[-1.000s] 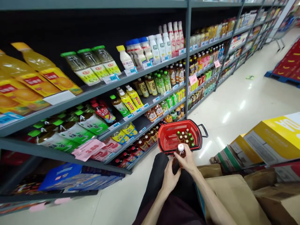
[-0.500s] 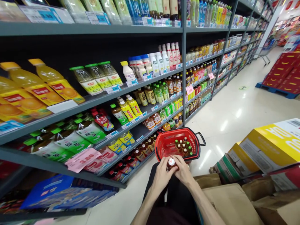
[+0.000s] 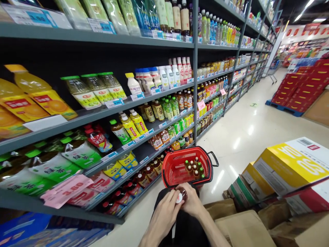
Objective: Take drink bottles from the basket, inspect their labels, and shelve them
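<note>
A dark drink bottle with a white cap is between my two hands, low in the middle of the view, its cap tilted toward me. My left hand has its fingers closed at the bottle's cap end. Around the bottle's body curls my right hand, which hides most of the label. Just beyond my hands, a red shopping basket stands on the floor. Several small bottles with green or white caps stand upright at its right side.
Drink shelves run along the left, with large orange juice bottles nearest. Brown cardboard boxes and a yellow-and-white carton are close on my right. A blue pallet holds red boxes farther off.
The bottle has tipped, and its cap now points lower and to the left. My left hand has come over the cap end while my right hand wraps the body. The view has tilted up slightly.
</note>
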Tool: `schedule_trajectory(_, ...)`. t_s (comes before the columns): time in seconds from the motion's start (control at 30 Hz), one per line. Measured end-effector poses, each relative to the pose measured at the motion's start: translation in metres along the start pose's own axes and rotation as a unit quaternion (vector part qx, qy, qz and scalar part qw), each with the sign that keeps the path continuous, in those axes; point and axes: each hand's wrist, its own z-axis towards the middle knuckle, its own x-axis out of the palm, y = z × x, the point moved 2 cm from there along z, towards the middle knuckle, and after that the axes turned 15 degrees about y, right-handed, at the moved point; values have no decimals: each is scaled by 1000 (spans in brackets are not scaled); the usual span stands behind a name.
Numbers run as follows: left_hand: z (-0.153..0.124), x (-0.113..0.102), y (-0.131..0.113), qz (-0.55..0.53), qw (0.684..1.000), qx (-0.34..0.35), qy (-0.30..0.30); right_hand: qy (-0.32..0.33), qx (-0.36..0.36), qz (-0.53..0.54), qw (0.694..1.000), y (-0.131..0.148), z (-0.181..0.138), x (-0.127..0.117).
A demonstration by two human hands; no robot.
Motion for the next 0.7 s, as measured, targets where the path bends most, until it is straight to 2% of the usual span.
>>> schedule_trajectory(0.17, -4, 0, 1, -8, 999, 4, -32, 23, 2, -110, 994, 3, -1, 2)
schedule_trajectory(0.27, 6, 6, -1, -20, 997, 10, -78, 2, 4, -148, 989, 2, -4, -2)
schedule_trajectory(0.33, 15, 8, -2, -45, 995, 0, -88, -12, 7, -155, 988, -1, -6, -6)
schedule_trajectory(0.53, 42, 1, 2, -118, 993, -9, -27, 0, 52, -173, 984, -10, -5, -7)
schedule_trajectory(0.7, 45, 2, 17, -156, 987, -18, 38, 89, 102, -171, 976, -6, -4, -10)
